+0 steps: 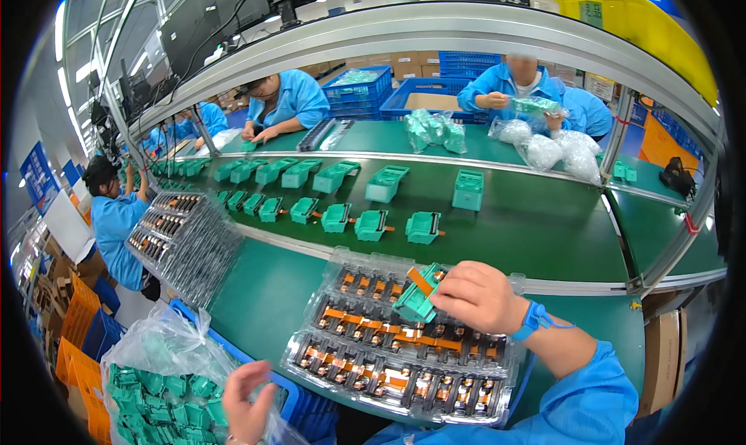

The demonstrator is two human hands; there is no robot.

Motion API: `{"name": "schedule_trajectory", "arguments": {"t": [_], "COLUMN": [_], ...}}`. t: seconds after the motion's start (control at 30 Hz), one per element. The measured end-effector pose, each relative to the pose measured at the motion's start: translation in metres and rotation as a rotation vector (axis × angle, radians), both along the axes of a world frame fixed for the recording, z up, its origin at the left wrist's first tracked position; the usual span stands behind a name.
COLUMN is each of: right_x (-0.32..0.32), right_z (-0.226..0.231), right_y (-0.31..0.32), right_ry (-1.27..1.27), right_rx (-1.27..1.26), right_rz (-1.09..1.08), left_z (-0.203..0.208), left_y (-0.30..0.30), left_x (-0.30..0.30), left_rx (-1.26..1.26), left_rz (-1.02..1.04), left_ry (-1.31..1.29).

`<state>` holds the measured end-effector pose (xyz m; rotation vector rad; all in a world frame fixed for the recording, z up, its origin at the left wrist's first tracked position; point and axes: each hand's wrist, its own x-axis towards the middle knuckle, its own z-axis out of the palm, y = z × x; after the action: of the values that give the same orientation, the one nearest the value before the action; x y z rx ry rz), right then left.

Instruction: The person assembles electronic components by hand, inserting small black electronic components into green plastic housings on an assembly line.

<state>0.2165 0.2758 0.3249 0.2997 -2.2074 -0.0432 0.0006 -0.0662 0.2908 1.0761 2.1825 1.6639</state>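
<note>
My right hand (478,296), with a blue strap at the wrist, grips a green plastic housing (416,304) with an orange flat ribbon cable (420,280) sticking up from it. The housing is held above a clear plastic tray (294,353), which holds rows of small black-and-copper parts with orange ribbon cables. Lower left, my left hand (250,402) is empty, its thumb and fingers apart. It hangs beside a clear plastic bag (172,335) full of green plastic housings (159,405).
Beyond the tray, a green conveyor belt (536,239) carries two rows of green housings. A tall stack of clear trays (194,251) stands to the left. An aluminium frame (381,27) spans overhead. Co-workers in blue (299,99) sit across the belt; a blue crate (287,398) is below.
</note>
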Motion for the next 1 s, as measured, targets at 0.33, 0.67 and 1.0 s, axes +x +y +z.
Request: {"name": "schedule_trajectory", "arguments": {"t": [0.33, 0.67, 1.0], "right_x": [0.028, 0.0, 0.05], "right_z": [-0.073, -0.122, -0.019], "right_y": [0.137, 0.187, 0.053], "right_ry": [-0.111, -0.217, -0.771], "right_rx": [-1.397, -1.852, -0.918], "right_rz": [-0.604, -0.558, 0.083], "left_z": [-0.02, -0.032, 0.001], "left_y": [-0.17, -0.181, -0.209], "left_x": [0.001, -0.026, -0.082], "left_rx": [-1.261, -1.462, -0.983], "left_rz": [-0.024, 0.023, 0.261], "left_ry": [0.333, 0.272, -0.173]}}
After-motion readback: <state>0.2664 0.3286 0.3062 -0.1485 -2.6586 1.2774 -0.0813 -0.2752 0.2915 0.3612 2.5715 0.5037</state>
